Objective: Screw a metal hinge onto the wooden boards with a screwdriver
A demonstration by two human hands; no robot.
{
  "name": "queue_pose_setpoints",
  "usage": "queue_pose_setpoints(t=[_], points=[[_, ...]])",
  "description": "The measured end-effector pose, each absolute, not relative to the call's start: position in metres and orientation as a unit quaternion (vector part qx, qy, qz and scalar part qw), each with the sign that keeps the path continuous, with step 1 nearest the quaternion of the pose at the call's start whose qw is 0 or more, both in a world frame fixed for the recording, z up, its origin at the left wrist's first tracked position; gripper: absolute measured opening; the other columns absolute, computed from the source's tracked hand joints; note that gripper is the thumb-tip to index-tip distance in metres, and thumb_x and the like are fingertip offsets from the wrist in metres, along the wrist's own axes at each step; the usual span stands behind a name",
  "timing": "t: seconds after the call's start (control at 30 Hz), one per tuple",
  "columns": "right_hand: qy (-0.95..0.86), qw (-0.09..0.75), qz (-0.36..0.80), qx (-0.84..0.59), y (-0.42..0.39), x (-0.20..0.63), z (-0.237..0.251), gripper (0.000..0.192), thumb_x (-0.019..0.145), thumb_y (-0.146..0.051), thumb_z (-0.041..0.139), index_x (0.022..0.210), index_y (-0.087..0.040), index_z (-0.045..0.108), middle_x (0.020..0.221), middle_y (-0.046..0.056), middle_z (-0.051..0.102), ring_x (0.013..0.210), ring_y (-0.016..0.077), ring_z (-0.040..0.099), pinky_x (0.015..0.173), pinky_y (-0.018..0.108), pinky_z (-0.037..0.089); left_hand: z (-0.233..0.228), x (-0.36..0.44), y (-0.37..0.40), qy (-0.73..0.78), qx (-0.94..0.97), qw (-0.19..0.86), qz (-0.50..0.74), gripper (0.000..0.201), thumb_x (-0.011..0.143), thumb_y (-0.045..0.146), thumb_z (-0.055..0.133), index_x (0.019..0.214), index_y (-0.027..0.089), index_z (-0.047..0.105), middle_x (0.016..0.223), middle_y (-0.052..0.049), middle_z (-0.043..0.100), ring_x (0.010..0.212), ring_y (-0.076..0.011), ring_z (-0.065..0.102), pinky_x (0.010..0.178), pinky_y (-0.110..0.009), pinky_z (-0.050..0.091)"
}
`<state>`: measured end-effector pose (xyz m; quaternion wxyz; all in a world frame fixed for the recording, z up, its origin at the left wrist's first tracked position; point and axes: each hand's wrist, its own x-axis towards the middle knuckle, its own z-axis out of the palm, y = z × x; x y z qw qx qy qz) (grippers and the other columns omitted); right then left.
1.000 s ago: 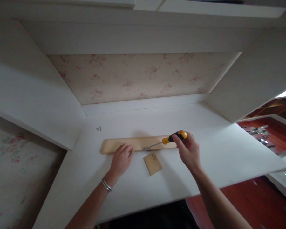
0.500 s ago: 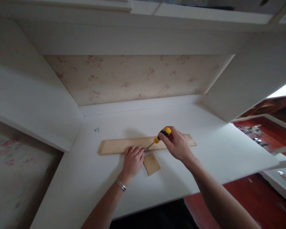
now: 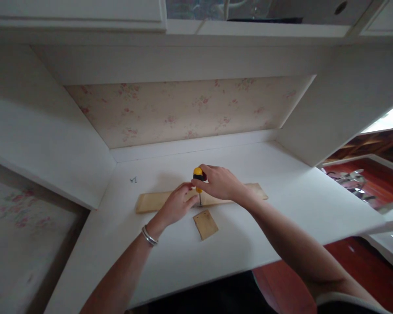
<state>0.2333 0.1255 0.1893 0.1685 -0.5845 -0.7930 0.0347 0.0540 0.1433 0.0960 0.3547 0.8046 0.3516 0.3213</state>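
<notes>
The screwdriver (image 3: 198,183), with a yellow and black handle, stands nearly upright over the middle of a long wooden strip (image 3: 150,202). Its metal shaft points down at the strip's near edge; the tip and whatever it meets are too small to make out. The strip lies flat on the white desk surface (image 3: 281,218), running left to right, roughly parallel to the back wall.

The right hand (image 3: 221,183) is closed around the screwdriver handle from the right side, fingers wrapped over the top part of the grip. The left hand (image 3: 176,205) rests on the strip just left of the shaft, fingers bent and pressed to the wood, thumb near the shaft. It grasps nothing; it lies on the strip. A metal bracelet (image 3: 149,236) sits on the left wrist.

A small square wooden piece (image 3: 205,224) lies flat on the desk just in front of the strip, turned at an angle, apart from both hands.

Behind the desk is a back panel with floral wallpaper (image 3: 183,111). White side panels stand at left and right. A small dark mark (image 3: 133,179) shows on the desk left of the strip. At far right lies a red floor (image 3: 363,257)
</notes>
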Motion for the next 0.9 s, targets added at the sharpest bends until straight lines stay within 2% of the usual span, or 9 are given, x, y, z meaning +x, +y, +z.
queue_pose_setpoints(t=[0.1,0.17,0.3,0.47,0.57,0.7,0.8,0.9], points=[[-0.792,0.193,0.038,-0.578,0.126,0.234,0.185,0.032,0.09,-0.054,0.049,0.094,-0.022,0.052,0.084,0.003,0.064,0.068,0.0191,0.059,0.053,0.026,0.026,0.126,0.066,0.154,0.289,0.771,0.445,0.352,0.038,0.088,0.021,0.05,0.126,0.018,0.046,0.12,-0.008,0.056,0.105,-0.0183,0.055,0.093,-0.031,0.046],[-0.775,0.21,0.026,-0.595,0.123,0.235,0.18,0.035,0.089,-0.056,0.05,0.099,-0.022,0.051,0.083,0.002,0.064,0.067,0.0194,0.059,0.053,0.026,0.026,0.132,0.075,0.159,0.282,0.755,0.467,0.364,0.043,0.086,0.016,0.05,0.128,0.017,0.044,0.118,-0.008,0.057,0.103,-0.018,0.056,0.091,-0.03,0.047],[-0.733,0.229,-0.001,-0.64,0.116,0.237,0.172,0.043,0.087,-0.063,0.048,0.1,-0.021,0.049,0.076,0.002,0.063,0.06,0.0197,0.058,0.051,0.026,0.024,0.122,0.09,0.162,0.285,0.732,0.472,0.401,0.042,0.082,0.015,0.052,0.124,0.015,0.048,0.115,-0.008,0.058,0.098,-0.0182,0.058,0.086,-0.029,0.05],[-0.725,0.267,0.019,-0.635,0.112,0.245,0.165,0.036,0.09,-0.057,0.048,0.101,-0.022,0.048,0.08,0.001,0.063,0.061,0.0188,0.058,0.052,0.026,0.028,0.115,0.098,0.161,0.286,0.74,0.429,0.432,0.042,0.08,0.013,0.055,0.121,0.016,0.051,0.117,-0.009,0.058,0.101,-0.0189,0.058,0.087,-0.029,0.05],[-0.73,0.293,0.053,-0.615,0.114,0.248,0.159,0.031,0.091,-0.05,0.051,0.104,-0.022,0.047,0.084,0.002,0.063,0.064,0.0185,0.058,0.055,0.026,0.032,0.117,0.099,0.161,0.292,0.739,0.426,0.433,0.043,0.079,0.01,0.055,0.122,0.017,0.05,0.115,-0.008,0.059,0.099,-0.0181,0.059,0.086,-0.028,0.051],[-0.73,0.321,0.099,-0.595,0.113,0.246,0.154,0.026,0.095,-0.043,0.046,0.107,-0.02,0.047,0.092,0.005,0.061,0.075,0.0202,0.058,0.062,0.028,0.037,0.12,0.102,0.16,0.295,0.73,0.443,0.43,0.045,0.08,0.011,0.055,0.124,0.017,0.048,0.117,-0.009,0.058,0.099,-0.0184,0.06,0.085,-0.028,0.052],[-0.744,0.338,0.155,-0.555,0.114,0.255,0.152,0.03,0.097,-0.043,0.042,0.114,-0.019,0.047,0.101,0.007,0.059,0.082,0.0199,0.057,0.068,0.03,0.041,0.125,0.101,0.161,0.288,0.734,0.45,0.418,0.049,0.081,0.014,0.056,0.129,0.018,0.045,0.122,-0.01,0.054,0.104,-0.0201,0.057,0.084,-0.029,0.053],[-0.783,0.316,0.269,-0.463,0.127,0.282,0.144,0.039,0.096,-0.046,0.041,0.126,-0.022,0.044,0.112,0.008,0.055,0.096,0.0191,0.055,0.079,0.032,0.044,0.131,0.097,0.162,0.287,0.746,0.461,0.386,0.061,0.082,0.017,0.059,0.138,0.021,0.035,0.127,-0.011,0.049,0.107,-0.0211,0.056,0.085,-0.031,0.053]])
